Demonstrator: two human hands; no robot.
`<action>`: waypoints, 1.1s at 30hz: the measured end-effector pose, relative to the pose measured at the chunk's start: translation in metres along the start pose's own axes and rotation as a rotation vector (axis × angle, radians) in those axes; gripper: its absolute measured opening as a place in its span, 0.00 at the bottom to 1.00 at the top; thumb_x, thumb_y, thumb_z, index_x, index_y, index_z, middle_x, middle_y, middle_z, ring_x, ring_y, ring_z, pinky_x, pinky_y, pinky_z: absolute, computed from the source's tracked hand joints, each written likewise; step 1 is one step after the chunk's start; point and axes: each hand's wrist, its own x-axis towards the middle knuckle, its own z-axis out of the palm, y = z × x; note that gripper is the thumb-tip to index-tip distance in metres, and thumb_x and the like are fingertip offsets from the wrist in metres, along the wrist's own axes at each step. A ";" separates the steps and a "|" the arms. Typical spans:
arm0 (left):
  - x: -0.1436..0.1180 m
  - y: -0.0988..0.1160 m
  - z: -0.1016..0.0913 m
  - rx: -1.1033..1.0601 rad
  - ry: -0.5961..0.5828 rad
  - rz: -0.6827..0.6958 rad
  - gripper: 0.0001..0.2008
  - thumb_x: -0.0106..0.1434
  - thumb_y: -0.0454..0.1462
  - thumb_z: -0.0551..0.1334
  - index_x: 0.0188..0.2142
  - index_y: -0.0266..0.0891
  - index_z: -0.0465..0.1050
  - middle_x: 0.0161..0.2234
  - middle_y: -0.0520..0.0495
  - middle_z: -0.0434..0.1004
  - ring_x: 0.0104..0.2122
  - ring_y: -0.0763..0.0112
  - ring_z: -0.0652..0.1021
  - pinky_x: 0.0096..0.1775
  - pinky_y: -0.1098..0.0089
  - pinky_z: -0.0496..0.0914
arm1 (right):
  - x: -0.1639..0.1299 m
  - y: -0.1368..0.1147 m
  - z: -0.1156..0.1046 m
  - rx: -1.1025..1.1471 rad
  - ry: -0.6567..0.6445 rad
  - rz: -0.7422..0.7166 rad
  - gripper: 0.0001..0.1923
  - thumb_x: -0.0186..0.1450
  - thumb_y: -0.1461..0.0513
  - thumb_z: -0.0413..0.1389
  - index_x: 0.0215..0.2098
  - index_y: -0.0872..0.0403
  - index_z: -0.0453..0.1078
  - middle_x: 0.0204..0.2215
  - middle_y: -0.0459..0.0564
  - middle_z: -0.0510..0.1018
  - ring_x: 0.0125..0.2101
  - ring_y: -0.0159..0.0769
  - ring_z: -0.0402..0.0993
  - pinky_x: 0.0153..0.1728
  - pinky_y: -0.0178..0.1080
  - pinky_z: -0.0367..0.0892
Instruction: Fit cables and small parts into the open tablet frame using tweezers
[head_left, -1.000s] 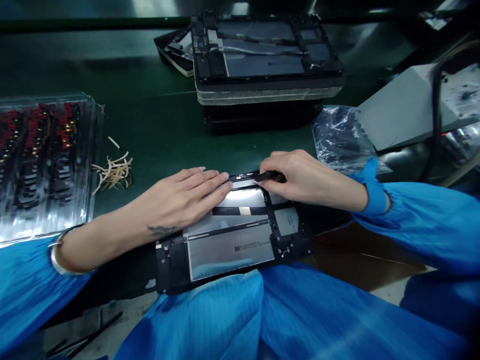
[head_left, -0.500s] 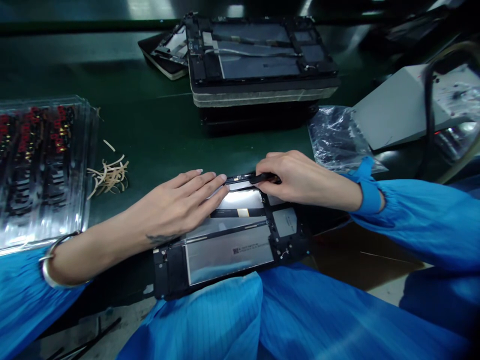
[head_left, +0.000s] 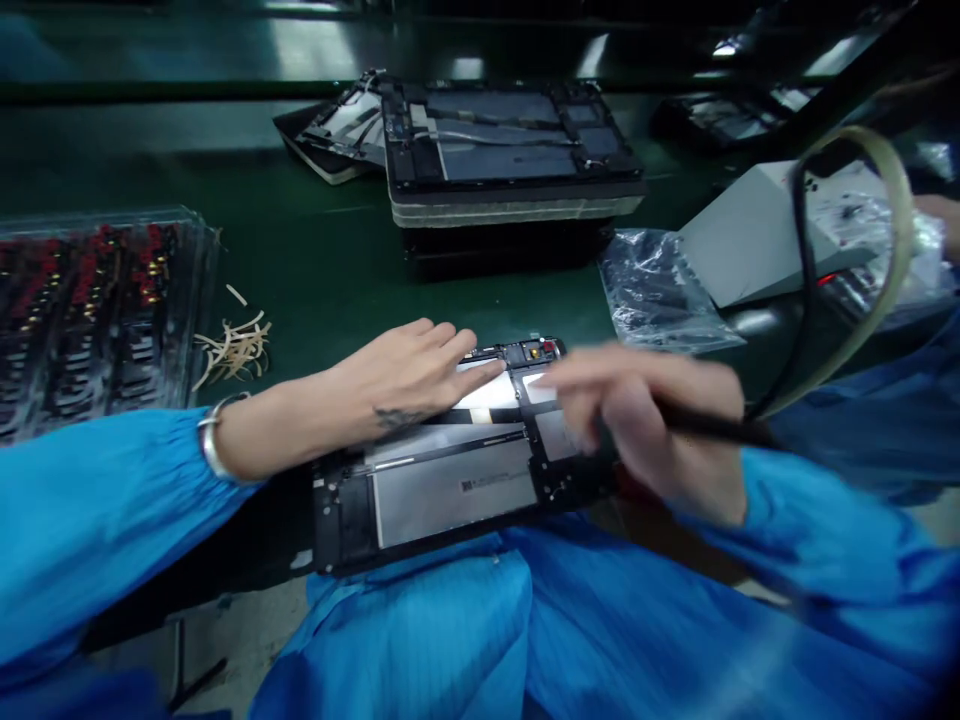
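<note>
Here the opened tablet (head_left: 457, 480) lies back-side up at the desk's near edge, partly over the person's lap, its battery and black frame bare. The left hand (head_left: 409, 385) rests flat on its upper half, fingers pressed together. The blurred right hand (head_left: 645, 420) hovers above the tablet's right end, pinching a thin black tool (head_left: 712, 428). The cover is off, so work on it looks unfinished. Farther back stands a stack of tablets (head_left: 510, 160); a clear parts tray (head_left: 90, 310) lies left.

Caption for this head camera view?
Left hand flat on an opened tablet; blurred right hand grips a thin black tool.
</note>
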 end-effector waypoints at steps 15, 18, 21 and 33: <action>-0.001 -0.042 -0.025 -1.135 0.002 -0.330 0.13 0.65 0.42 0.64 0.45 0.36 0.77 0.29 0.51 0.78 0.25 0.75 0.72 0.28 0.75 0.61 | -0.052 0.009 0.070 0.156 0.161 -0.215 0.26 0.74 0.49 0.50 0.65 0.50 0.69 0.44 0.54 0.82 0.47 0.44 0.80 0.48 0.48 0.78; -0.006 -0.039 -0.030 -1.323 0.023 -0.381 0.14 0.62 0.42 0.66 0.43 0.35 0.76 0.24 0.53 0.74 0.22 0.77 0.67 0.26 0.75 0.57 | -0.053 0.008 0.058 -0.061 0.036 -0.312 0.26 0.75 0.65 0.50 0.70 0.52 0.60 0.52 0.54 0.80 0.54 0.38 0.78 0.53 0.42 0.77; -0.010 -0.038 -0.041 -1.374 0.119 -0.410 0.15 0.59 0.41 0.68 0.44 0.36 0.78 0.26 0.52 0.74 0.24 0.76 0.68 0.28 0.74 0.58 | -0.049 0.010 0.035 -0.429 -0.190 -0.608 0.22 0.72 0.64 0.55 0.63 0.58 0.68 0.54 0.60 0.80 0.58 0.46 0.75 0.57 0.50 0.75; -0.028 -0.019 -0.050 -1.676 0.518 -0.445 0.16 0.59 0.44 0.71 0.38 0.34 0.74 0.32 0.45 0.81 0.29 0.71 0.80 0.34 0.73 0.73 | -0.019 0.004 -0.040 -0.429 0.080 -0.630 0.19 0.70 0.60 0.58 0.59 0.46 0.71 0.56 0.53 0.79 0.55 0.49 0.79 0.53 0.55 0.80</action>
